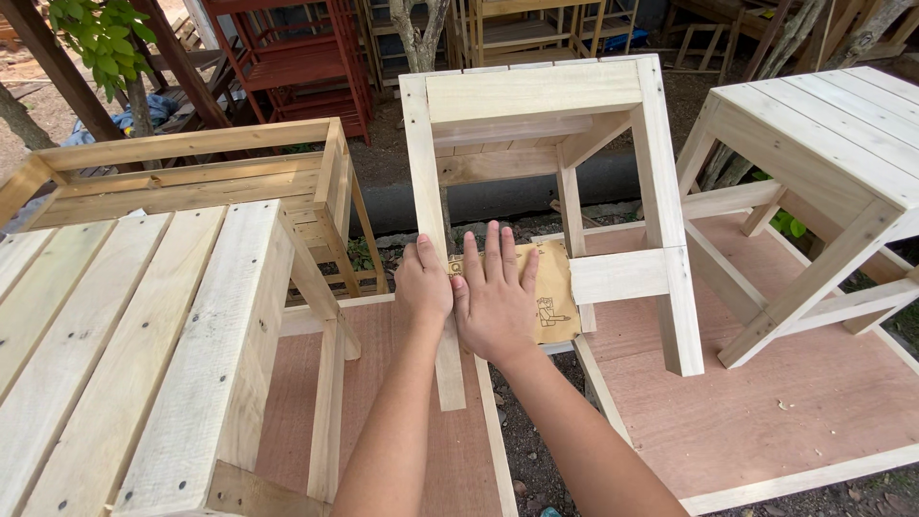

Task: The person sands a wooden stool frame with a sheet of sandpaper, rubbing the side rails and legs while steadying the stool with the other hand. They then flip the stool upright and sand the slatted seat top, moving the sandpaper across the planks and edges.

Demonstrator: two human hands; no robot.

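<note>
Both forearms are cut off by the lower edge of the head view, so only the wrists and hands are seen. The left hand (422, 287) is closed around the front leg (436, 287) of a pale wooden stool (536, 91) that is tipped toward the camera; the thumb side is visible, but the fingers behind the leg are hidden. The right hand (495, 297) is laid flat with the fingers spread and almost straight, pressed on a sheet of brown sandpaper (555, 297), just beside the left hand. Only the paper back of the sandpaper is shown, with a small dark printed mark that is too small to make out; its left part is covered by the right hand, so it cannot be told how far the sheet wraps onto the leg. The lower end of the leg is seen below the hands, above a plywood board (747, 412) that lies on the ground. At the left, a slatted wooden surface (124, 335) is cut off by the frame edge, and behind it an open wooden frame (191, 163) stands, in which nothing can be made out. At the right, a second stool (823, 134) is tilted on the plywood board, and part of its top is outside the picture. In the background, red shelves (297, 57) and more wooden frames are stacked, but what is on them is hard to make out.
</note>
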